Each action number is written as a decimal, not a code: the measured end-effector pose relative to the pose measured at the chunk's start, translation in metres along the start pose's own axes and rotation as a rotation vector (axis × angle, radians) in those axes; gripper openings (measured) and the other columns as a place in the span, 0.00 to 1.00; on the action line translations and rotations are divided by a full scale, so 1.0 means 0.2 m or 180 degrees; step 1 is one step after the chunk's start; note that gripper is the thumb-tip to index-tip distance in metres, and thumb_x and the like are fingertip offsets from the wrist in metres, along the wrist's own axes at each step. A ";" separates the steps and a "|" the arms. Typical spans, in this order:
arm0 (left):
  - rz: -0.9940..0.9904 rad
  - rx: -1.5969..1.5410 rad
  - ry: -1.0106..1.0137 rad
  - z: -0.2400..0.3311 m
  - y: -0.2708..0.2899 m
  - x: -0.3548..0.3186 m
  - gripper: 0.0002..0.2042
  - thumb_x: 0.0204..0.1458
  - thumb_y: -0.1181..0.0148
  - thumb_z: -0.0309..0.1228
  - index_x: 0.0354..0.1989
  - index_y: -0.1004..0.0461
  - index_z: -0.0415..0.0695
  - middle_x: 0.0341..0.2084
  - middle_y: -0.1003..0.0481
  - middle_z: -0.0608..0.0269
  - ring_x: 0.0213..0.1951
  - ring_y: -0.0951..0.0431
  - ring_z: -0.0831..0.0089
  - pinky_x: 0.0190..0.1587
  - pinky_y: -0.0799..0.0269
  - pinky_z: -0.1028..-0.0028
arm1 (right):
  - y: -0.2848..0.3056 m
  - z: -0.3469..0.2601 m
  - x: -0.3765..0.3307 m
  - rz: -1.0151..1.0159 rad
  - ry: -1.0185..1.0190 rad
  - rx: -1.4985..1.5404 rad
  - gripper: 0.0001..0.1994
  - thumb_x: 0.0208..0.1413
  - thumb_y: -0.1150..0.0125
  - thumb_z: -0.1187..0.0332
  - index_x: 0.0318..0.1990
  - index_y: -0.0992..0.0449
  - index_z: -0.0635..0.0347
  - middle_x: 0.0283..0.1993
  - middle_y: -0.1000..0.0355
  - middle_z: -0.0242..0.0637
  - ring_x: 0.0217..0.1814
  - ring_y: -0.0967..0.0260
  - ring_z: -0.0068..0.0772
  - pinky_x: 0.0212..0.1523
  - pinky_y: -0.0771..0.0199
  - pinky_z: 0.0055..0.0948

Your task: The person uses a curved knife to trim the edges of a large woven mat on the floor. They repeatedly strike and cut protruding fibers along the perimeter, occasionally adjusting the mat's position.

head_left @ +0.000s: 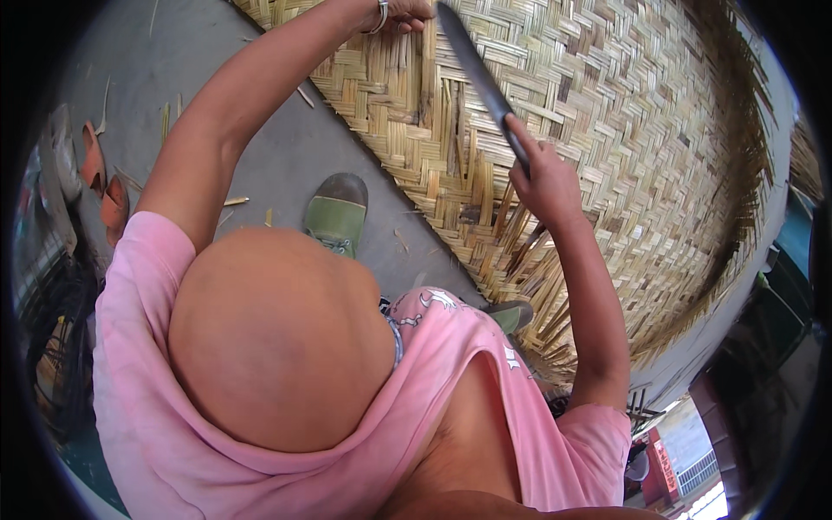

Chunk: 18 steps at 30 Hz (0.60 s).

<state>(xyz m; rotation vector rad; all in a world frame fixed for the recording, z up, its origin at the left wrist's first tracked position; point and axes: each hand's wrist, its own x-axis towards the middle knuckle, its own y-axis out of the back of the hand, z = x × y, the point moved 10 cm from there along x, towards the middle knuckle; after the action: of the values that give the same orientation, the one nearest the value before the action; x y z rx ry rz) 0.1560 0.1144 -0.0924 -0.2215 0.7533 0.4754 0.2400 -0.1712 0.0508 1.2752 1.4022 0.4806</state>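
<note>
My right hand (pixel 544 178) grips the handle of a long dark knife (pixel 477 74), its blade pointing up and away over a large woven bamboo mat (pixel 624 130). My left hand (pixel 406 14) reaches far forward and presses its fingers on the mat's strips near the top edge, just left of the blade tip. A metal bangle sits on that wrist. Loose unwoven strip ends (pixel 520 260) fan out at the mat's near edge, below my right hand.
The mat lies on a grey concrete floor (pixel 260 147) with scattered bamboo slivers. My green shoe (pixel 337 212) stands on the floor beside the mat; another shoe (pixel 511 314) shows near the strip ends. Orange sandals (pixel 104 186) lie at the left.
</note>
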 end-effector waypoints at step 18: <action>0.0985 -0.0442 -0.1013 0.22 0.13 -0.05 0.11 0.61 0.52 0.35 0.36 0.28 0.41 0.23 0.24 0.56 0.13 0.26 0.68 0.10 0.35 0.73 | -0.05 -0.04 0.20 -0.1105 0.0037 -0.0237 0.27 0.63 0.56 0.44 0.69 0.46 0.28 0.36 0.24 0.51 0.40 0.24 0.53 0.43 0.25 0.47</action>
<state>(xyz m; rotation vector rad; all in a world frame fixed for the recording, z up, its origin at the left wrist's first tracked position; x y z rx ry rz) 0.1635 0.1503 -0.0541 -0.1533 0.4428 0.8370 0.2379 -0.1369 0.0261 0.9444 1.5618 0.2995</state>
